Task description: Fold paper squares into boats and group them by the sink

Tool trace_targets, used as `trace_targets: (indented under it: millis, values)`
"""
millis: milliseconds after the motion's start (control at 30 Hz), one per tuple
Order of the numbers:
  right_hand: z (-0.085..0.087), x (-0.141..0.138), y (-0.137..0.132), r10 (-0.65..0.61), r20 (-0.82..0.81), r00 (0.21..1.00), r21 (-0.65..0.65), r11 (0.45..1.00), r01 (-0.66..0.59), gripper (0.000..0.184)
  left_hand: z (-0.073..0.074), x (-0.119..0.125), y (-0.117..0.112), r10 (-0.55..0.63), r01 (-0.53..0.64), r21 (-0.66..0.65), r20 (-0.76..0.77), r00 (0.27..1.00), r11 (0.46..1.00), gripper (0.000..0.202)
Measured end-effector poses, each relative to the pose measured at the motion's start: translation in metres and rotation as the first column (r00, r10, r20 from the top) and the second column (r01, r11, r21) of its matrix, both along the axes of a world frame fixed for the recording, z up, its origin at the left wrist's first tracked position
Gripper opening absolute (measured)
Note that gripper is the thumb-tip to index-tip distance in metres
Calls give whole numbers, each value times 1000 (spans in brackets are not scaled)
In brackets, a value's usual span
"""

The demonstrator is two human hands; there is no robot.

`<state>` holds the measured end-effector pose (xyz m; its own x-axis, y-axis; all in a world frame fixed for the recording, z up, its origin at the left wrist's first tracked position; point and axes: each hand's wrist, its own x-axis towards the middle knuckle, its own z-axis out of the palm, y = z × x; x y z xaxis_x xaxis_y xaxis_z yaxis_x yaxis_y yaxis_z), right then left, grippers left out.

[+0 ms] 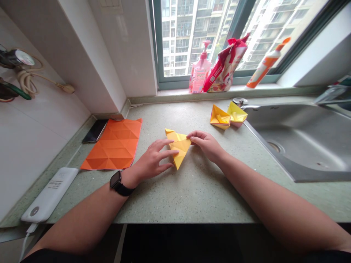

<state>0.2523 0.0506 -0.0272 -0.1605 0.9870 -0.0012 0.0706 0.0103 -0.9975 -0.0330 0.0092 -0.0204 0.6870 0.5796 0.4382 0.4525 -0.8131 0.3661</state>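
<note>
A yellow sheet of origami paper [180, 147], folded into a pointed shape with creases, lies on the speckled countertop in front of me. My left hand [157, 157], with a black watch at the wrist, rests over its left side, fingers spread and the fingertips on the paper. At the right corner, my right hand [206, 144] pinches the paper between thumb and fingers. Left of my hands lies a creased orange paper [113, 146]. Two folded paper boats, one orange-yellow [220, 117] and one yellow [237, 114], stand side by side at the back right.
A steel sink [307, 146] is set into the counter [189, 197] on the right. A phone [94, 131] and a white power bank [51, 194] lie at the left. On the windowsill stand a pink pump bottle [199, 75], a red bag [226, 69] and an orange-white bottle [264, 68].
</note>
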Motion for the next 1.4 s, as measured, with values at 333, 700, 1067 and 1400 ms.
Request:
trace_targets:
  millis: [333, 700, 1067, 1400]
  values:
    - [6, -5, -9, 159, -26, 987, -56, 986, -160, 17, 1, -4, 3, 84, -93, 141, 70, 994, 986, 25]
    - [8, -5, -12, 248, -10, 969, -97, 964, -248, 14, 5, -2, 2, -75, 76, -13, 83, 994, 997, 31]
    - [6, -5, -13, 334, 11, 942, -129, 935, -330, 17, 12, -3, -2, -139, 148, -103, 93, 986, 984, 46]
    - [5, -6, -13, 395, 50, 917, -55, 918, -392, 25, 10, -2, 2, -192, 203, -94, 109, 975, 975, 35]
